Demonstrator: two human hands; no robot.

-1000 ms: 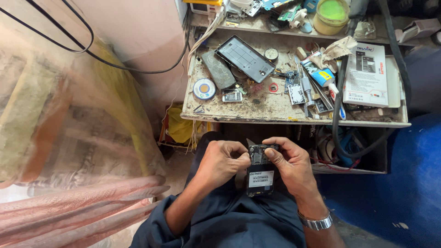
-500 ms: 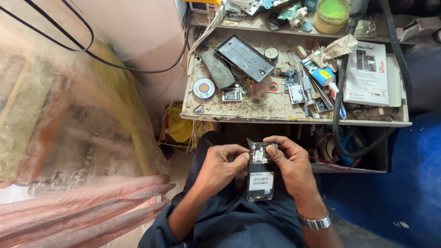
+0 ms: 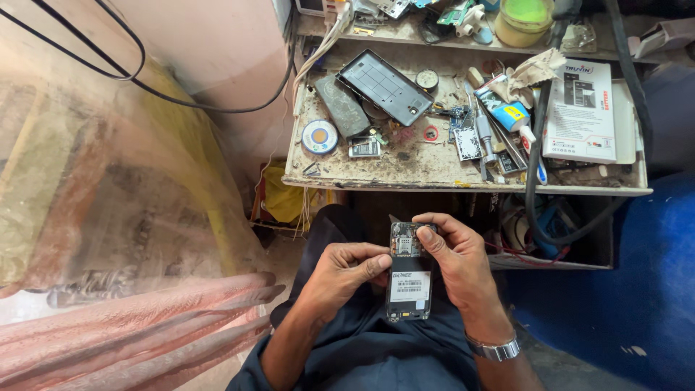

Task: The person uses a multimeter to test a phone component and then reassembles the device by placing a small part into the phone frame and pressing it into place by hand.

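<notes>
Over the lap, both hands grip one opened phone (image 3: 410, 279), back cover off, label showing. The left hand (image 3: 346, 271) curls beside it, thumb pressing its left edge; the right hand (image 3: 457, 261) wraps its right side, fingers hooked over the top. Beyond, the workbench (image 3: 434, 177) holds two dark phone covers (image 3: 365, 94) and one white box (image 3: 579, 112).
</notes>
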